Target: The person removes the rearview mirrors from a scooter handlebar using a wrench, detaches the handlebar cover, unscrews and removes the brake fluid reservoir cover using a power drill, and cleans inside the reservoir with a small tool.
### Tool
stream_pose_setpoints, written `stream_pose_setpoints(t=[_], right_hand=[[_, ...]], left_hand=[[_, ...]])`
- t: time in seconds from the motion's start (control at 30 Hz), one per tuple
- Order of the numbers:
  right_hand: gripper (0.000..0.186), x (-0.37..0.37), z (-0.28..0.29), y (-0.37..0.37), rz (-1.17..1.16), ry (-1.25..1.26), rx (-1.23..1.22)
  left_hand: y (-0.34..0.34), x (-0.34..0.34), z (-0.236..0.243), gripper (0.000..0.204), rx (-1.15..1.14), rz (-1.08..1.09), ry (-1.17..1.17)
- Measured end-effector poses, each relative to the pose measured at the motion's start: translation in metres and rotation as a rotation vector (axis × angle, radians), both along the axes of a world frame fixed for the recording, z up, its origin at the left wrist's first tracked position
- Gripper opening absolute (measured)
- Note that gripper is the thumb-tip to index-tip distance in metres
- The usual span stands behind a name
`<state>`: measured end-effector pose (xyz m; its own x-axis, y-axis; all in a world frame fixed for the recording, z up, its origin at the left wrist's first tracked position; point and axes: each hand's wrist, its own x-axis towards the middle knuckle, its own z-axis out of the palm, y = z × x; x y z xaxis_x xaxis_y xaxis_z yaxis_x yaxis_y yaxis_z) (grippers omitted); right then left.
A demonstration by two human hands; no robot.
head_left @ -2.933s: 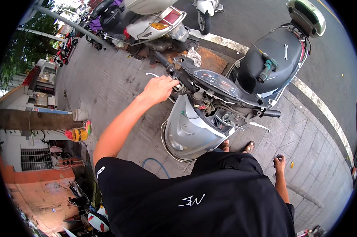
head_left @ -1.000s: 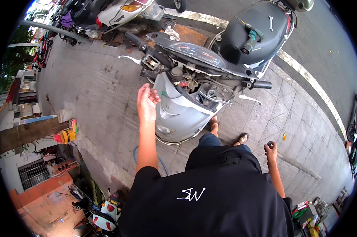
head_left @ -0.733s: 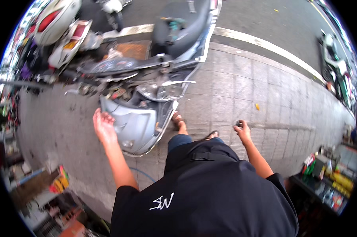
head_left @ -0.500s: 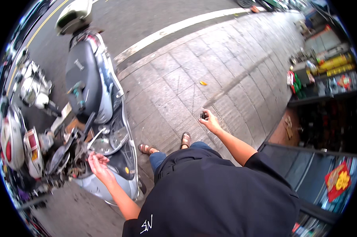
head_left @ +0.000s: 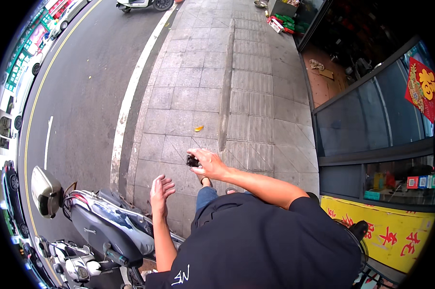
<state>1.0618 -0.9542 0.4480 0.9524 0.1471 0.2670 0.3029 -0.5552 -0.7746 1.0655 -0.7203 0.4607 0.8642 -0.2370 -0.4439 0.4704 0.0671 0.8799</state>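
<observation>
My right hand point(head_left: 209, 164) is out in front of me, fingers curled round a small black object point(head_left: 192, 161) that I cannot make out in detail. My left hand point(head_left: 160, 193) is raised below and left of it, open, fingers apart. Beside my left arm, at the lower left, stands the partly dismantled scooter. A wrench point(head_left: 90, 230) and a teal power tool point(head_left: 116, 256) lie on its dark seat point(head_left: 102, 224), and a pale top box point(head_left: 46, 190) is at its rear. My sandalled feet show partly beyond my hands.
A paved sidewalk point(head_left: 179, 96) runs ahead beside the road point(head_left: 82, 96), where cars line the far side and another scooter point(head_left: 145, 6) stands. On my right are a glass shop front point(head_left: 357, 120), an open doorway point(head_left: 330, 72), a yellow sign point(head_left: 381, 231) and stacked goods point(head_left: 281, 21).
My left hand has left the handlebar. I have turned right, so the scooter has swung to my lower left. My right hand, still holding the black object, has come up in front of me.
</observation>
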Motion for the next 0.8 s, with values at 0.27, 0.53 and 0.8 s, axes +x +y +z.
stream_pose_setpoints(t=[0.27, 0.53, 0.8], right_hand=[[0.065, 0.121, 0.012, -0.049, -0.040, -0.209, -0.286], [0.059, 0.202, -0.032, -0.149, -0.284, -0.146, -0.182], [0.031, 0.210, -0.111, -0.326, -0.870, -0.012, 0.182]], left_hand=[[-0.130, 0.182, -0.023, 0.071, -0.400, -0.360, 0.220], [-0.251, 0.304, -0.070, 0.063, -0.419, -0.483, 0.331], [-0.381, 0.430, -0.121, 0.060, -0.369, -0.512, 0.443]])
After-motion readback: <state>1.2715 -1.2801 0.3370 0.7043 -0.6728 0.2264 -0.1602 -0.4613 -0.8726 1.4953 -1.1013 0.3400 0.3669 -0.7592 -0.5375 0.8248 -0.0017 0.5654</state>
